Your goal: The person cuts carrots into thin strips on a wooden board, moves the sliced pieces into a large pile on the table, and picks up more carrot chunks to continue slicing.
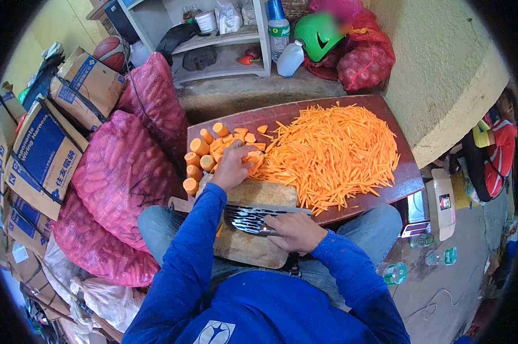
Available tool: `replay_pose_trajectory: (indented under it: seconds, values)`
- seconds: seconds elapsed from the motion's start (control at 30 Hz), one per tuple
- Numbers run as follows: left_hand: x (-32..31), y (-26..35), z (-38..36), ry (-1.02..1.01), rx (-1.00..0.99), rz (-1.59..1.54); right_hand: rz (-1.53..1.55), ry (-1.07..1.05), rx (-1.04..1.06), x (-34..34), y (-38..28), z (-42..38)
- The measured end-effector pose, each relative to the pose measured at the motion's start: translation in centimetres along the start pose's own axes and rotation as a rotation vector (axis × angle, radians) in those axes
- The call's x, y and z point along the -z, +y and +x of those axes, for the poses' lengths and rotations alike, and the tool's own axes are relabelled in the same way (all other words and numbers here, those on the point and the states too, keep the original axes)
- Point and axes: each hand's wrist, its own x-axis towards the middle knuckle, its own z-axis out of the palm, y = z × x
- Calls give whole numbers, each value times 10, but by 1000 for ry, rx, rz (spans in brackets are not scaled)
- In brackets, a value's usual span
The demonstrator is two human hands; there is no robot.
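Observation:
My right hand (298,231) is closed around the handle of a wide-bladed knife (244,219). The blade, dark with pale streaks, lies over the wooden cutting board (265,194) and points left. Farther up, my left hand (230,167) reaches to the board's far edge, its fingers curled over some carrot slices (254,161). Beside that hand stand several thick carrot chunks (200,147), with smaller cut pieces among them. A large heap of carrot sticks (333,152) spreads to the right of the board.
The dark red table (373,107) holds the carrots. Mesh sacks (124,178) and cardboard boxes (44,155) crowd the left. A shelf (224,39) stands behind, near a green helmet (317,35). Plastic bottles (395,273) lie on the floor at right.

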Motion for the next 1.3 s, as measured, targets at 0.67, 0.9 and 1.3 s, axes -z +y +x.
replay_pose_trajectory:
  seconds: [0.67, 0.9, 1.3]
  values:
    - [33, -25, -115, 381, 226, -226, 157, 49, -141, 42, -53, -2]
    - [46, -16, -114, 240, 225, -169, 442, -120, -203, 12, -103, 5]
    - [50, -12, -120, 177, 125, -72, 406, 495, -780, 53, -25, -14]
